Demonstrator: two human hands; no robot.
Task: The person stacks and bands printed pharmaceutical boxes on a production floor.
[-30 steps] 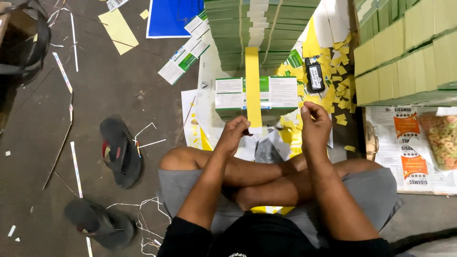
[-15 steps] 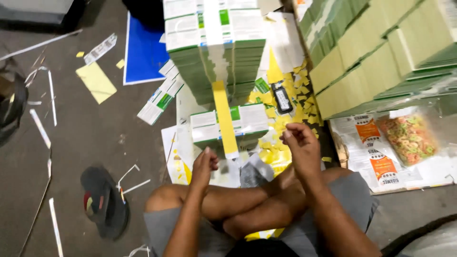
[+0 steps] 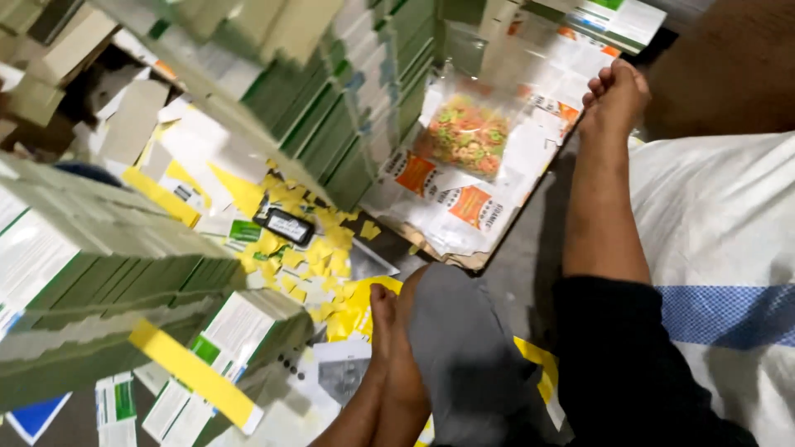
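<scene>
My right hand (image 3: 383, 308) shows edge-on at the bottom centre, beside my knee in grey shorts (image 3: 451, 348). Its fingers look drawn together over yellow paper (image 3: 352, 310) on the floor; whether it holds anything is hidden. My left hand is out of view. A bundle of flat green-and-white cartons (image 3: 240, 331) with a yellow strip (image 3: 186, 368) across it lies just left of my hand. A taller, blurred stack of the same cartons (image 3: 91, 273) stands at the left edge.
A black phone (image 3: 286, 225) lies among yellow paper scraps (image 3: 319, 257). More carton stacks (image 3: 348, 108) rise behind. A printed food bag (image 3: 468, 136) lies flat beyond my knee. Another person's bare foot (image 3: 617, 95) and black trouser leg (image 3: 621, 364) rest beside a white sack (image 3: 729, 223).
The view has swung sharply right and closer to the floor. Both hands were raised over the strapped bundle; now only one hand shows, low beside my knee. The other person's leg has come into view.
</scene>
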